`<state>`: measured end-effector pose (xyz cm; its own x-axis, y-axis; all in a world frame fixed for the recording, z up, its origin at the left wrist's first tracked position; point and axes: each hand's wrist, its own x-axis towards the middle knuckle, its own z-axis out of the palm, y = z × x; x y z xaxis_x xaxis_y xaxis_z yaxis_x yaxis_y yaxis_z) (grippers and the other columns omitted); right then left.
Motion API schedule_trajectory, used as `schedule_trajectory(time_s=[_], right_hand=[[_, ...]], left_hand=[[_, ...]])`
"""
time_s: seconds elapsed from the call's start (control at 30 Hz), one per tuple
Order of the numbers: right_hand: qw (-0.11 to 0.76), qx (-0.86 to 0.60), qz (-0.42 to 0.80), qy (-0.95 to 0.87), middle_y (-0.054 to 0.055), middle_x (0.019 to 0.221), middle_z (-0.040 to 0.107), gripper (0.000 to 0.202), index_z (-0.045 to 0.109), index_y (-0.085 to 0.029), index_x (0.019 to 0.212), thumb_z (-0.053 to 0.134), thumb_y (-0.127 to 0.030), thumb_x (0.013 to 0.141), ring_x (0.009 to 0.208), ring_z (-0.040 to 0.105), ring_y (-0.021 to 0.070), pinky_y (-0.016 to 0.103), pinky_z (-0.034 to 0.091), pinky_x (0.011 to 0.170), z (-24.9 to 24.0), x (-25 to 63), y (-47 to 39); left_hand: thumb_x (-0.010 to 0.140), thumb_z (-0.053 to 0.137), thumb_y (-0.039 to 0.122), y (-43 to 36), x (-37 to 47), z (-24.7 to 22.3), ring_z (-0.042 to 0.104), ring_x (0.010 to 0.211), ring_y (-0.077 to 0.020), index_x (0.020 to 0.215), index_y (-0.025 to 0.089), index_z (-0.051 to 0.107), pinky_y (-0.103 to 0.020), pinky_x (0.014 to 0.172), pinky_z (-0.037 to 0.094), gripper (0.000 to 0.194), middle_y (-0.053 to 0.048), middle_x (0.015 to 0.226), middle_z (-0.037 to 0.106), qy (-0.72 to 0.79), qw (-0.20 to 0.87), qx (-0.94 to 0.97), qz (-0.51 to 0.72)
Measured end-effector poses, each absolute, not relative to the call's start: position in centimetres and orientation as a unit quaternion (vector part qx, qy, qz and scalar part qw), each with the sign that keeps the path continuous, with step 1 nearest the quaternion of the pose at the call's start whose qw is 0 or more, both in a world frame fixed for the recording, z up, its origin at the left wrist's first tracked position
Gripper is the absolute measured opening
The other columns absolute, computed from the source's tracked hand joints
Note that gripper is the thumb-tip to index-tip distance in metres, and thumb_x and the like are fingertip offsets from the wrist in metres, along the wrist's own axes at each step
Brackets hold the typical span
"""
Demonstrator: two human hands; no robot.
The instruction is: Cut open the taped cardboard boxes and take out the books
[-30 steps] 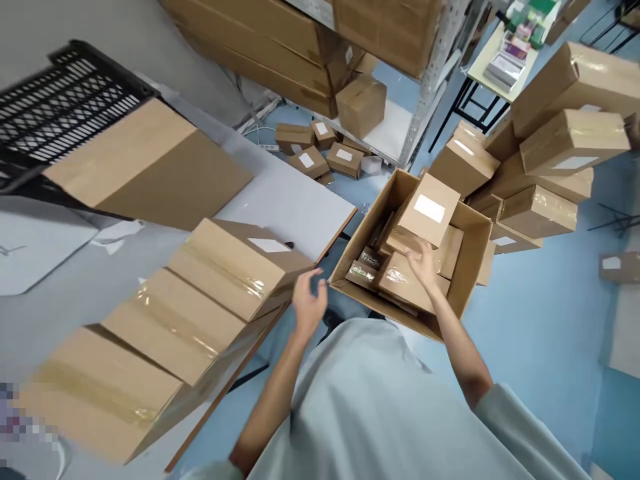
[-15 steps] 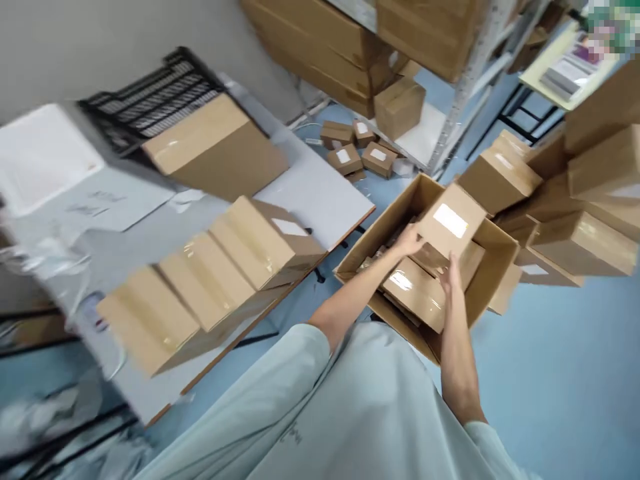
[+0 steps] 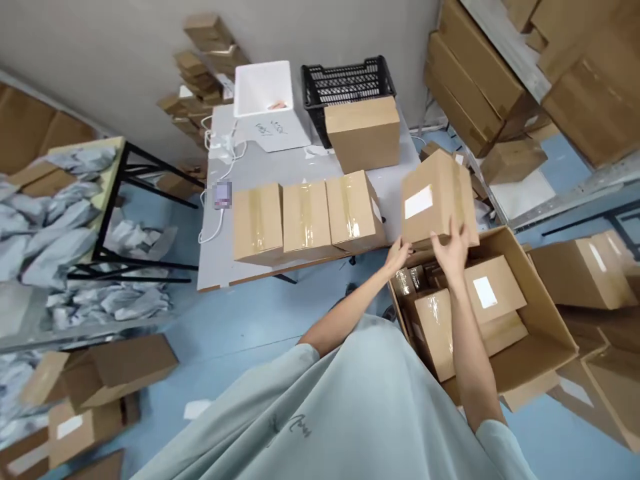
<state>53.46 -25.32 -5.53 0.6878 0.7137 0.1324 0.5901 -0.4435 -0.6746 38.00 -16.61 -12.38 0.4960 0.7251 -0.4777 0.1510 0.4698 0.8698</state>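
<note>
A brown cardboard box [image 3: 443,190] with a white label is held up between both hands, over the left rim of a big open carton [image 3: 543,333]. My left hand [image 3: 399,256] grips its lower left corner. My right hand [image 3: 453,250] is spread against its lower right side, fingers on the cardboard. Inside the carton lie several taped boxes, among them a labelled one [image 3: 493,290] and a narrow one [image 3: 434,333]. Three taped boxes [image 3: 306,217] stand in a row along the front edge of the grey table [image 3: 220,257].
On the table's back part stand a white foam box [image 3: 273,123], a black crate [image 3: 350,83] and another carton [image 3: 365,133]. Shelving [image 3: 590,200] with cartons rises at the right. Grey parcels [image 3: 65,227] fill a rack at the left; open cartons [image 3: 125,370] lie below.
The view has swung left. The held box has been lifted from above the big carton toward the table's right end, and both hands have moved with it.
</note>
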Motion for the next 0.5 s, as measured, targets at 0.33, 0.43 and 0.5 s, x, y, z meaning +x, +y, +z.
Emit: schedule_trajectory(time_s=[0.33,0.43,0.5], right_hand=[[0.257,-0.8,0.194,-0.507,0.027,0.171,0.056,0.059,0.076,-0.013,0.149,0.057,-0.049,0.105,0.166,0.043,0.043,0.068,0.032,0.139,-10.6,45.3,-14.1],[0.278,-0.821,0.157,-0.474,0.028,0.174,0.053,0.072,0.077,-0.013,0.145,0.051,-0.068,0.107,0.169,0.04,0.0462,0.073,0.031,0.137,-12.1,43.4,-16.5],[0.31,-0.819,0.133,-0.463,0.03,0.168,0.06,0.081,0.076,-0.011,0.145,0.048,-0.077,0.107,0.163,0.049,0.0438,0.067,0.038,0.136,-12.5,42.2,-17.1]], left_hand=[[0.081,0.088,0.022,-10.9,27.4,-11.0,0.076,0.133,-0.0372,0.118,0.013,0.077,-0.053,0.122,0.055,0.039,-0.023,0.133,0.081,0.46,0.776,0.385,0.196],[0.092,0.084,0.032,-9.5,15.3,-10.1,0.077,0.131,-0.0343,0.131,0.017,0.081,-0.051,0.122,0.056,0.042,-0.018,0.144,0.08,0.432,0.73,0.44,0.294],[0.104,0.073,0.044,-7.4,5.0,-9.9,0.074,0.138,-0.0322,0.137,0.019,0.08,-0.048,0.128,0.053,0.042,-0.016,0.145,0.079,0.521,0.564,0.485,0.419]])
